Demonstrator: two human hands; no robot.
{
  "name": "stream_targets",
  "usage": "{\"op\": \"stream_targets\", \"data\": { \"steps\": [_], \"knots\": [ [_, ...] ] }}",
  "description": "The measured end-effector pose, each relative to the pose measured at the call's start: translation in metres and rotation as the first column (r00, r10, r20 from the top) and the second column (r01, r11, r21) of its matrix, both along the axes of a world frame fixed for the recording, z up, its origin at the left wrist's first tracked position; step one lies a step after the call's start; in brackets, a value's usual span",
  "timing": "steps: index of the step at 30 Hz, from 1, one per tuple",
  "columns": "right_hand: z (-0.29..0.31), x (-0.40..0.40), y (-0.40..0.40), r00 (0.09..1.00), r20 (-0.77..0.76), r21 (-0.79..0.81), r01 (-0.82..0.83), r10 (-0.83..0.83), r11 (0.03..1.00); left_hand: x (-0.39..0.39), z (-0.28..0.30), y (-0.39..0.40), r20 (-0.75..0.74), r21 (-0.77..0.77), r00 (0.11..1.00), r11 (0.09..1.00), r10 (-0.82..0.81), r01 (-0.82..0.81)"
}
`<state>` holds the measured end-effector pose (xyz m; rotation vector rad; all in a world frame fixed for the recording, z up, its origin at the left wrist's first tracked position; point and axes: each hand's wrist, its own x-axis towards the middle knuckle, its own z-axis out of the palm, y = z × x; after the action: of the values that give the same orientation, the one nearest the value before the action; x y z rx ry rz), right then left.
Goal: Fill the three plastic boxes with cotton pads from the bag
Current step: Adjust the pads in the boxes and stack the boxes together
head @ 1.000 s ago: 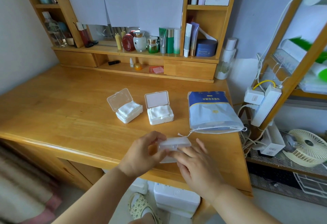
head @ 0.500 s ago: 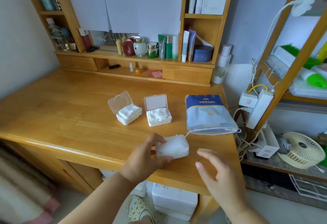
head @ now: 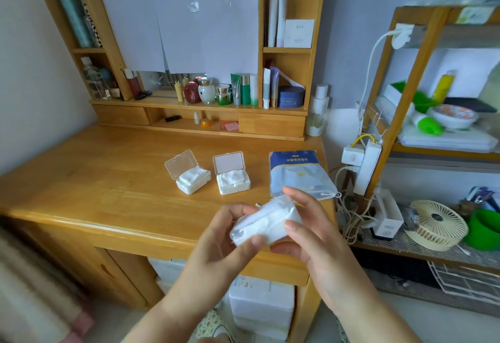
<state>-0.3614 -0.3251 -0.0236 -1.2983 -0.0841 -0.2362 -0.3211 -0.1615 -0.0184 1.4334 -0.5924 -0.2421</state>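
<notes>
A third clear plastic box (head: 266,220), packed with white cotton pads and with its lid down, is lifted above the desk's front edge. My left hand (head: 227,237) grips its left end and my right hand (head: 308,223) grips its right end. Two more boxes stand on the wooden desk (head: 108,185) with lids raised: the left box (head: 192,178) and the middle box (head: 234,181), both full of pads. The blue and white cotton pad bag (head: 295,173) lies flat to their right, its drawstring mouth toward me.
A shelf unit with cosmetics bottles (head: 243,93) and jars lines the desk's back. A white lotion bottle (head: 318,111) stands at the back right corner. Right of the desk are a power strip (head: 365,164), cables, a small fan (head: 438,225) and a wooden rack. White foam boxes (head: 261,304) sit under the desk.
The box was pressed on the desk by both hands, then lifted in my left hand alone. Now my right hand has come back and grips it too, higher up.
</notes>
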Motion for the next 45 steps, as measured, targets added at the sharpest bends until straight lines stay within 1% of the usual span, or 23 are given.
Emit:
{"op": "stream_targets", "data": {
  "steps": [2,5,8,12,14,17,19,21,23,25,27,29,32,35,37,38,40,42,44,45],
  "knots": [
    [0.003,-0.009,0.007,0.999,0.034,0.039,0.016,-0.018,0.999,-0.017,0.002,-0.007,0.038,-0.028,0.996,0.997,0.078,-0.077],
    [0.008,-0.022,0.014,0.999,0.042,0.108,0.02,-0.025,0.994,-0.035,0.006,-0.018,0.033,-0.095,0.98,0.977,0.195,-0.191],
    [0.014,-0.033,0.014,0.998,0.048,0.141,0.02,-0.027,0.99,-0.045,0.008,-0.021,0.006,-0.144,0.975,0.965,0.221,-0.218],
    [0.021,-0.044,0.011,0.998,0.03,0.113,-0.06,0.057,0.992,-0.054,0.014,-0.021,-0.033,-0.191,0.961,0.942,0.275,-0.276],
    [0.021,-0.047,0.01,0.997,0.021,0.16,-0.078,0.076,0.984,-0.057,0.017,-0.021,0.023,-0.185,0.953,0.938,0.302,-0.293],
    [0.022,-0.049,0.011,0.992,-0.002,0.284,-0.119,0.125,0.951,-0.059,0.022,-0.019,0.096,-0.159,0.947,0.944,0.307,-0.29],
    [0.024,-0.049,0.01,0.986,-0.044,0.375,-0.135,0.163,0.917,-0.06,0.024,-0.017,0.127,-0.14,0.945,0.948,0.303,-0.285],
    [0.026,-0.049,0.009,0.974,-0.092,0.454,-0.144,0.207,0.879,-0.062,0.024,-0.015,0.192,-0.099,0.932,0.951,0.308,-0.294],
    [0.03,-0.05,0.008,0.962,-0.127,0.487,-0.152,0.242,0.86,-0.062,0.023,-0.013,0.253,-0.065,0.916,0.95,0.311,-0.304],
    [0.033,-0.051,0.008,0.958,-0.167,0.463,-0.131,0.231,0.877,-0.061,0.022,-0.012,0.309,-0.034,0.898,0.947,0.313,-0.319],
    [0.034,-0.05,0.009,0.96,-0.2,0.394,-0.102,0.194,0.914,-0.061,0.022,-0.011,0.359,-0.007,0.877,0.941,0.319,-0.339],
    [0.034,-0.049,0.008,0.967,-0.211,0.28,-0.08,0.143,0.957,-0.06,0.023,-0.01,0.373,-0.006,0.865,0.933,0.337,-0.36],
    [0.035,-0.05,0.006,0.988,-0.151,0.064,-0.024,0.033,0.998,-0.057,0.025,-0.009,0.374,-0.005,0.857,0.925,0.354,-0.379],
    [0.036,-0.052,0.006,0.994,-0.1,-0.107,0.03,-0.041,0.994,-0.055,0.026,-0.008,0.376,-0.003,0.859,0.928,0.347,-0.374],
    [0.036,-0.053,0.007,0.992,-0.07,-0.252,0.086,-0.106,0.964,-0.055,0.026,-0.009,0.421,0.015,0.846,0.93,0.328,-0.368],
    [0.035,-0.054,0.008,0.989,-0.055,-0.296,0.114,-0.136,0.948,-0.055,0.026,-0.01,0.45,0.025,0.836,0.932,0.313,-0.362],
    [0.034,-0.055,0.008,0.987,-0.042,-0.295,0.139,-0.158,0.945,-0.054,0.026,-0.011,0.486,0.03,0.825,0.938,0.288,-0.345],
    [0.035,-0.054,0.009,0.987,-0.041,-0.221,0.143,-0.156,0.965,-0.052,0.027,-0.01,0.444,0.005,0.85,0.948,0.283,-0.318],
    [0.037,-0.054,0.009,0.995,-0.069,-0.011,0.076,-0.076,0.997,-0.052,0.028,-0.009,0.356,-0.031,0.895,0.961,0.268,-0.275],
    [0.038,-0.054,0.008,0.997,-0.073,0.099,0.032,-0.025,0.995,-0.052,0.029,-0.009,0.325,-0.048,0.91,0.966,0.257,-0.255]
  ]
}}
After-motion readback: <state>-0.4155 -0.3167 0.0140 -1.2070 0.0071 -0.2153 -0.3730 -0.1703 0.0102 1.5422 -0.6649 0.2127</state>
